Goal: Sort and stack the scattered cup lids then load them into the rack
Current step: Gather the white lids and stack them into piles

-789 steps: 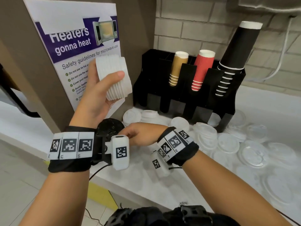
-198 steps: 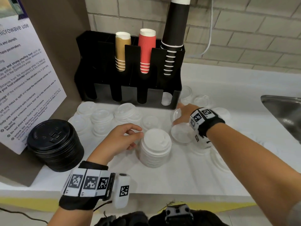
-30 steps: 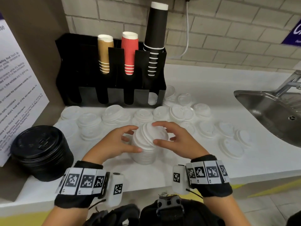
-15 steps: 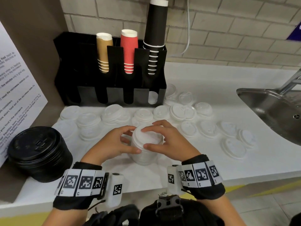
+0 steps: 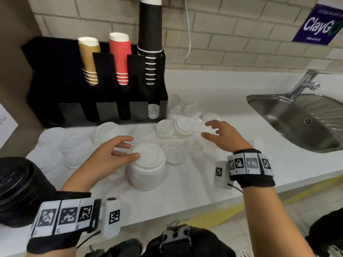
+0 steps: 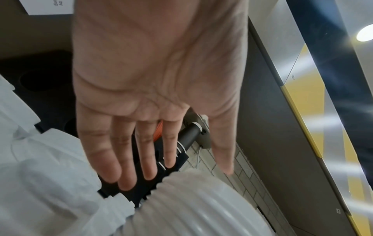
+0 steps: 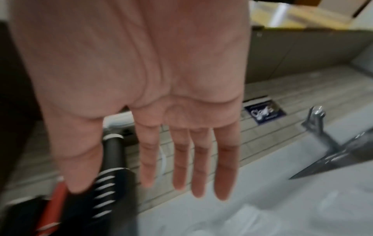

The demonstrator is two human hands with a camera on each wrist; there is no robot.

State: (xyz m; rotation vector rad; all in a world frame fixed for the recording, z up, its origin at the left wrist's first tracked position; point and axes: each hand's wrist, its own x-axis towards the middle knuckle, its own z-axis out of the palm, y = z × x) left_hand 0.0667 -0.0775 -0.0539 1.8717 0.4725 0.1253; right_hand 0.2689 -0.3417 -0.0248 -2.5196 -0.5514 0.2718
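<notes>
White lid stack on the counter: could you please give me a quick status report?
Left hand open, thumb at the white lid stack. Right hand open, empty, over loose lids. Rack not yet loaded; nothing blocking.

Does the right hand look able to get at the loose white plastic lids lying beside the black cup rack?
Probably yes: the right hand hovers open just above those white lids, with nothing between them.

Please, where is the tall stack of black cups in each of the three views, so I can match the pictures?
Head: stack of black cups, top centre, in the rack's rightmost slot.
Left wrist: centre, small, tilted, behind the fingers.
Right wrist: lower left, blurred, beside the thumb.
Shared landmark: stack of red cups, beside it in every view.
</notes>
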